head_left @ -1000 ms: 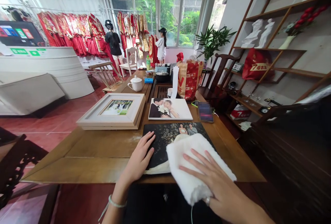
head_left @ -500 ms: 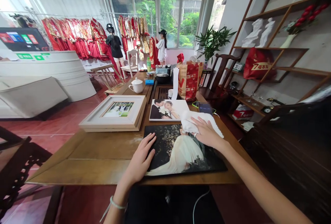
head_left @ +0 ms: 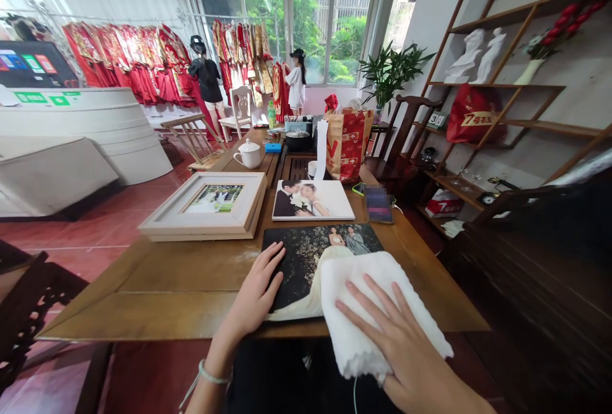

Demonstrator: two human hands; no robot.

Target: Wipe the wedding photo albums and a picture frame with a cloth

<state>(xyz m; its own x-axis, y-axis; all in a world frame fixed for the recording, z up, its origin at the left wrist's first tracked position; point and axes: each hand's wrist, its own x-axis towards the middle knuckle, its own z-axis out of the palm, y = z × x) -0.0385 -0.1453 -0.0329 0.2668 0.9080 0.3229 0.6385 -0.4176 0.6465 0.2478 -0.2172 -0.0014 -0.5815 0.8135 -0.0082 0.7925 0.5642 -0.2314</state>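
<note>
A dark photo panel (head_left: 291, 280) lies flat on the wooden table in front of me, showing a couple and a long pale dress train. My left hand (head_left: 255, 289) rests on its left edge, fingers stretched out and holding nothing. Under my right hand (head_left: 389, 321) is a white cloth (head_left: 342, 273); the fingers lie flat and spread across its top, while the thumb is mostly hidden. The cloth covers the panel's lower right part and reaches past the table's near edge. Behind the panel lies a white photo panel (head_left: 329, 200) of a couple.
Stacked picture frames (head_left: 157, 219) lie on the wooden table (head_left: 157, 286) at left. Behind them are a white lidded cup (head_left: 249, 155) and a paper bag (head_left: 345, 146). A phone (head_left: 378, 203) lies at right. Two people stand by the clothes racks far back.
My right hand and the white cloth have moved toward me from the panel's upper right to its near edge, uncovering the pictured couple. My left hand stays on the panel.
</note>
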